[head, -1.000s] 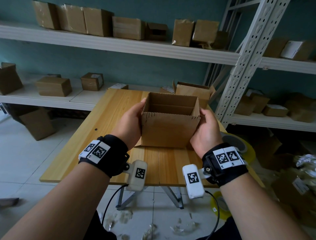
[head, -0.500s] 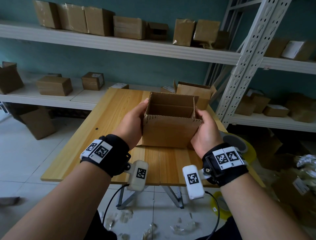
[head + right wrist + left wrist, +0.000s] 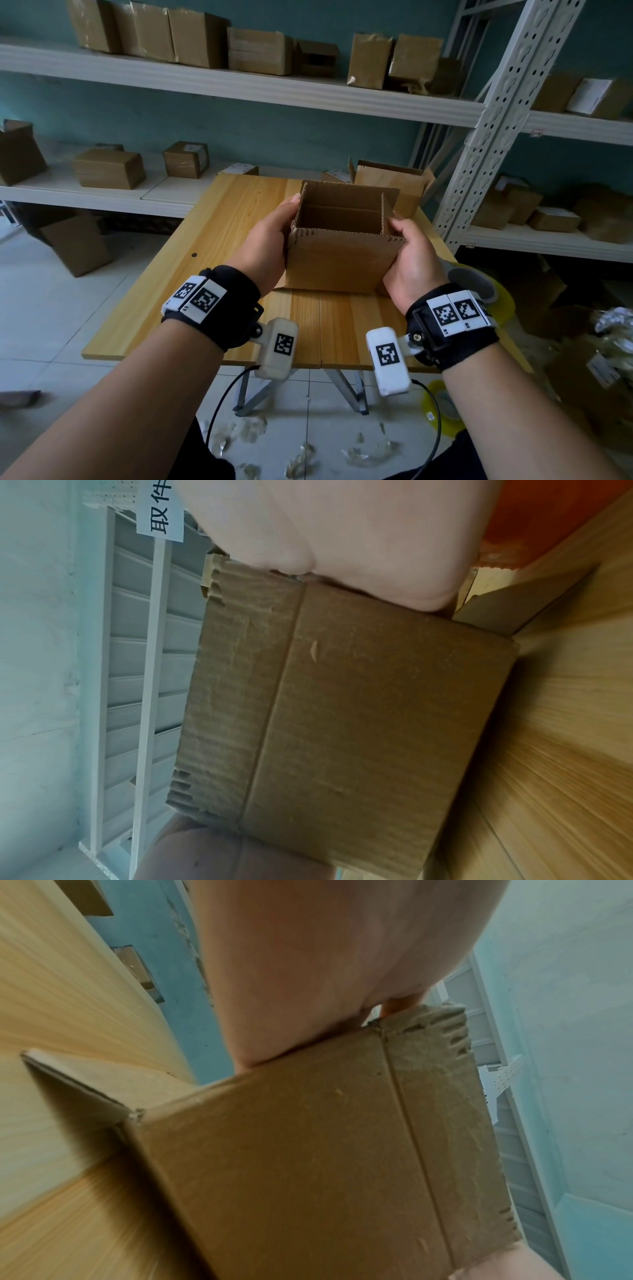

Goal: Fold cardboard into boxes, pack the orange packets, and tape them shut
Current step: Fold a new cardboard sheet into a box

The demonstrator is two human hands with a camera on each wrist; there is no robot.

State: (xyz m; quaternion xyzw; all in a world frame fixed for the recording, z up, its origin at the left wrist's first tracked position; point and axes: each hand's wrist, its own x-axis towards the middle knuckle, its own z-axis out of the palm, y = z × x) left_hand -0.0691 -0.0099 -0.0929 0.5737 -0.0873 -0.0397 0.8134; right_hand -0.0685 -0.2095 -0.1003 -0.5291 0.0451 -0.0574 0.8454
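head: above, facing down-forward | wrists: close, opposite sides | shared: box (image 3: 339,260)

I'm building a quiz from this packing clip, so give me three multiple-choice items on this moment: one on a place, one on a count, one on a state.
1. Where is the cardboard box?
A. on the wooden table
B. on the floor
C. on a shelf

2. How many hands hold it?
A. none
B. one
C. two

3. The box's top is
A. taped shut
B. open
C. crushed flat

Key: 1 A, its base meets the tabletop; 2 C, the left hand and the right hand clasp opposite sides; 3 B, the head view looks down inside it.
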